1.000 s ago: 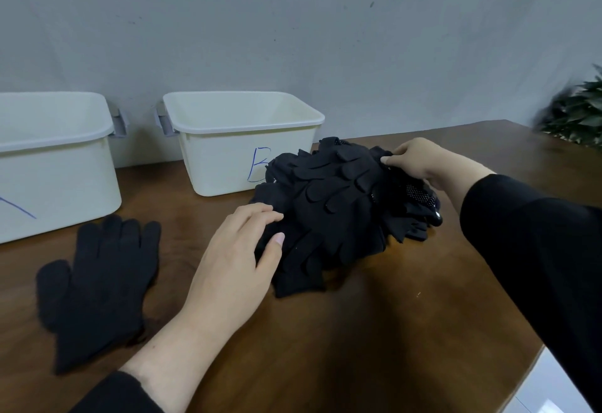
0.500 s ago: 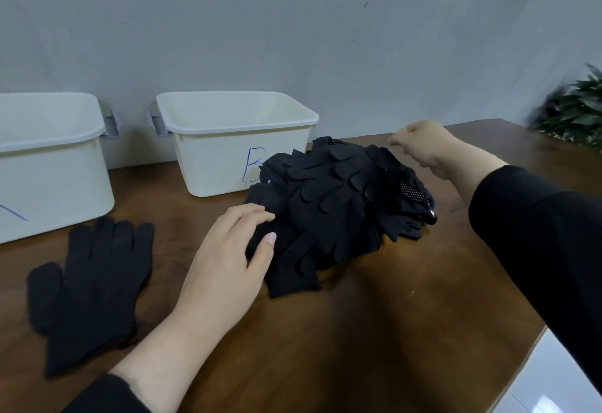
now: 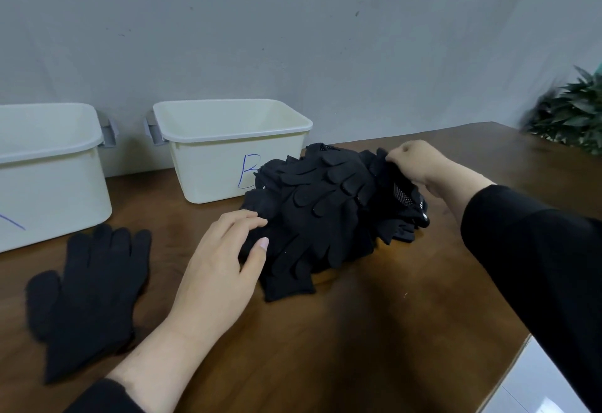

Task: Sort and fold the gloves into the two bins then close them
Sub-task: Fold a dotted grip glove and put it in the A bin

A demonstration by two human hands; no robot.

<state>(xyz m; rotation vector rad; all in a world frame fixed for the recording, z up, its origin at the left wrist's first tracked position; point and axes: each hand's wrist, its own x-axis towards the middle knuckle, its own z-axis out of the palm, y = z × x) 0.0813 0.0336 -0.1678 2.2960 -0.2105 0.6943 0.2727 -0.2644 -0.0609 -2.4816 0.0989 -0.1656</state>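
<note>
A heap of black gloves (image 3: 325, 214) lies on the wooden table (image 3: 374, 331) in front of the white bin marked B (image 3: 228, 152). My left hand (image 3: 224, 263) rests flat at the heap's left edge, fingers apart, touching the fabric. My right hand (image 3: 417, 162) pinches a black glove at the heap's far right top. A glove with a dotted palm (image 3: 405, 196) shows under that hand. One black glove (image 3: 88, 292) lies flat alone at the left. A second white bin (image 3: 49, 168) stands at the far left. Both bins are open and look empty.
A grey wall runs behind the bins. A green plant (image 3: 573, 113) stands at the back right. The table's right edge (image 3: 508, 357) cuts diagonally, with pale floor beyond. Grey latches stick out between the two bins.
My right hand lifted off the heap half a second ago and has come back down, now pinching a glove at its right top. My left hand has stayed in place.
</note>
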